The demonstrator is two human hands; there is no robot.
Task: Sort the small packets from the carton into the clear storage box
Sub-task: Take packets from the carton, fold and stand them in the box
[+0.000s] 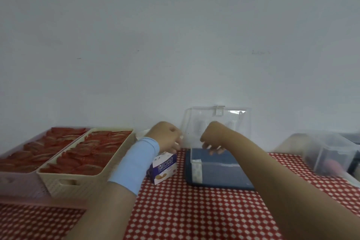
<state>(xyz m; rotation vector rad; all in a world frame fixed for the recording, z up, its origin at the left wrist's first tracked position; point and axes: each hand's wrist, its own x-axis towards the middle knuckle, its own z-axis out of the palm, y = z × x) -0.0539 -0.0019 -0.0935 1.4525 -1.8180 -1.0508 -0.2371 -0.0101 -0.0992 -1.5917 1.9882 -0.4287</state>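
A small purple and white carton [163,168] stands upright on the red patterned tablecloth. My left hand [167,136], with a light blue sleeve on the wrist, reaches down onto the carton's top; the fingertips are blurred and partly hidden. To the right, the clear storage box [196,171] sits on a dark blue base, its lid [216,121] standing up against the wall. My right hand [213,138] hangs over the box's open top with fingers loosely curled downward. I see no packet in it. No small packet shows clearly in the box.
A cream basket [64,182] and a pink tray [17,183] full of red packets fill the left side. A frosted plastic bin [331,152] stands at the far right. A plain wall runs close behind everything.
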